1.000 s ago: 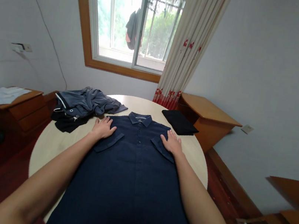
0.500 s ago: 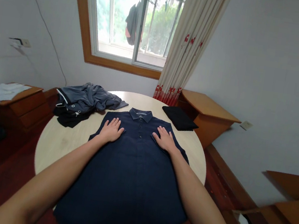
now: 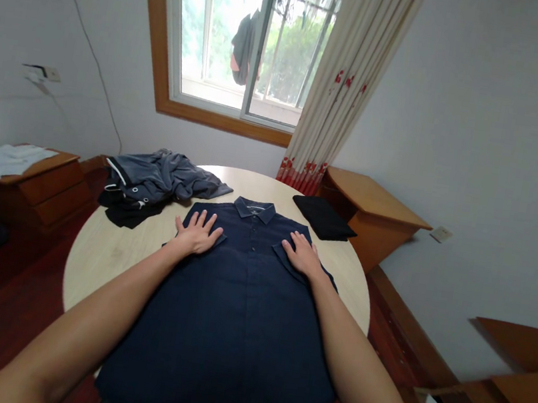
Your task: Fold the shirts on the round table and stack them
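A dark navy collared shirt [image 3: 236, 318] lies spread flat, front side up, with its collar toward the window and its hem hanging past the table's near edge. Both sleeves are turned inward over the chest. My left hand [image 3: 197, 234] rests on the left sleeve with its fingers spread. On the other side, my right hand [image 3: 302, 254] lies flat on the right sleeve near the shoulder, fingers stretched out. Neither hand grasps the cloth.
The shirt is on a round pale table [image 3: 103, 257]. A heap of grey and black clothes [image 3: 160, 182] sits at its back left, a folded black garment [image 3: 324, 218] at its back right. A wooden desk [image 3: 375, 200] stands behind, beside the curtain [image 3: 347, 85].
My left hand has spread its fingers and shifted slightly outward to the left. My right hand has moved slightly outward to the right. The shirt stays flat, and the camera view has shifted a little.
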A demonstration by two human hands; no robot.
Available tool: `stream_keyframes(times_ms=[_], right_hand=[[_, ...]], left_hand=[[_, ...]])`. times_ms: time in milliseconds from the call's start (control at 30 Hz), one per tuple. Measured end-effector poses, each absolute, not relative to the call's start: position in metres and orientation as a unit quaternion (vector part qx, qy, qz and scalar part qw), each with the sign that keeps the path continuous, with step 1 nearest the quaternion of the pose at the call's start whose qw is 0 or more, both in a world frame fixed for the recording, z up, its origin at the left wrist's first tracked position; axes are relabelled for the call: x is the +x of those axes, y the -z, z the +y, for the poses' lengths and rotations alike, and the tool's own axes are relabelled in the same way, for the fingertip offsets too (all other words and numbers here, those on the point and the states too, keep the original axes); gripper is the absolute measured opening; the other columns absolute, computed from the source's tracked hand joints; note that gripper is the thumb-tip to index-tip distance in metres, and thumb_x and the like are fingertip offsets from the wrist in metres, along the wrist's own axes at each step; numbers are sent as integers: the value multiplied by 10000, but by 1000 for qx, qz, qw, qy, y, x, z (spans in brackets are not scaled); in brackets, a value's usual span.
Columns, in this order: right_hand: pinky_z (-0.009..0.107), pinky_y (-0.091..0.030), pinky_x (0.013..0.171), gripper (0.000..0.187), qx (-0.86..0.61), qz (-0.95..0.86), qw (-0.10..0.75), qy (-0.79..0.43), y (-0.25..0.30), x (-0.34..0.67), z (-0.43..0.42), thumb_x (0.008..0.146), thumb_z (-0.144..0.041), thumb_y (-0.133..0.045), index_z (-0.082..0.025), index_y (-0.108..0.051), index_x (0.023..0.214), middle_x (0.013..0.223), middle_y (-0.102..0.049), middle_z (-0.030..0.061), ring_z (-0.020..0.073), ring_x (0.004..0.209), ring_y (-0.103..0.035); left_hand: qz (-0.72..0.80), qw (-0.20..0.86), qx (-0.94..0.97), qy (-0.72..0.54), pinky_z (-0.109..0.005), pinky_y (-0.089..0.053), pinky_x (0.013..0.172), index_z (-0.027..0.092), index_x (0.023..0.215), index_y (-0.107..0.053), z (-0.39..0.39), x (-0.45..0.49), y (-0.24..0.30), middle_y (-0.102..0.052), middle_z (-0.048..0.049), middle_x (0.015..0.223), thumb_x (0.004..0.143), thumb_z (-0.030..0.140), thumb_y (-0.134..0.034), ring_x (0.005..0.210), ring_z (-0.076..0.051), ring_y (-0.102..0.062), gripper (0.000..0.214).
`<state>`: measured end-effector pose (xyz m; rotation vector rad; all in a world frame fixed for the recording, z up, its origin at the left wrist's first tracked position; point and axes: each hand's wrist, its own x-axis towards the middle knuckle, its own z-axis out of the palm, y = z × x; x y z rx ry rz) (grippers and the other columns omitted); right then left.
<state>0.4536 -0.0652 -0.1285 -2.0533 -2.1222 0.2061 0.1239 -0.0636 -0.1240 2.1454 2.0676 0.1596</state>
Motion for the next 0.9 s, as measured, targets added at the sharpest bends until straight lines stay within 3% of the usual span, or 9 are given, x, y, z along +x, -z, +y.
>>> stream_keyframes(times_ms=[100, 200, 300, 367, 567, 900], right_hand=[[518, -145, 1234, 647, -700, -704, 95, -72, 129, 458, -64, 1041, -537, -279, -155, -374, 1555, 1645, -279, 114, 250, 1532, -225], [524, -166, 1227, 631, -701, -703, 96, -71, 130, 460, -62, 1043, -527, -277, -168, -388, 1549, 1642, -289, 111, 256, 1530, -234], [519, -178, 1226, 621, -700, -704, 96, -71, 132, 461, -61, 1043, -516, -279, -169, -399, 1544, 1641, -295, 107, 256, 1528, -237], [517, -173, 1228, 617, -700, -704, 97, -75, 133, 462, -61, 1043, -515, -282, -173, -405, 1541, 1642, -294, 103, 254, 1529, -236], [513, -162, 1230, 602, -697, -706, 100, -80, 132, 463, -62, 1044, -512, -300, -185, -422, 1534, 1643, -293, 97, 259, 1529, -233], [530, -156, 1231, 648, -699, -707, 89, -58, 138, 462, -56, 1028, -553, -300, -184, -384, 1553, 1657, -257, 85, 263, 1536, -204]], left_hand=[[708, 73, 699, -75, -714, -222, 1120, 253, 1622, -208, -63, 110, 114, -186, -140, 1677, 972, 631, -158, 1505, -416, -229, 754], [702, 48, 705, -87, -616, -329, 1111, 210, 1584, -327, -61, 97, 106, -321, -150, 1630, 962, 537, -290, 1462, -404, -314, 704], [672, 1, 734, -95, -484, -348, 1141, 169, 1474, -508, -57, 91, 109, -428, -120, 1573, 932, 424, -366, 1411, -336, -398, 616], [654, -3, 751, -92, -422, -336, 1158, 153, 1447, -538, -55, 91, 115, -437, -107, 1571, 946, 416, -341, 1414, -297, -406, 599], [648, 38, 759, -57, -500, -191, 1224, 138, 1574, -343, -52, 100, 137, -230, -103, 1667, 990, 507, -256, 1537, -306, -192, 696], [652, 37, 755, -60, -515, -152, 1230, 180, 1589, -321, -45, 98, 139, -185, -95, 1680, 977, 621, -228, 1546, -327, -143, 761]])
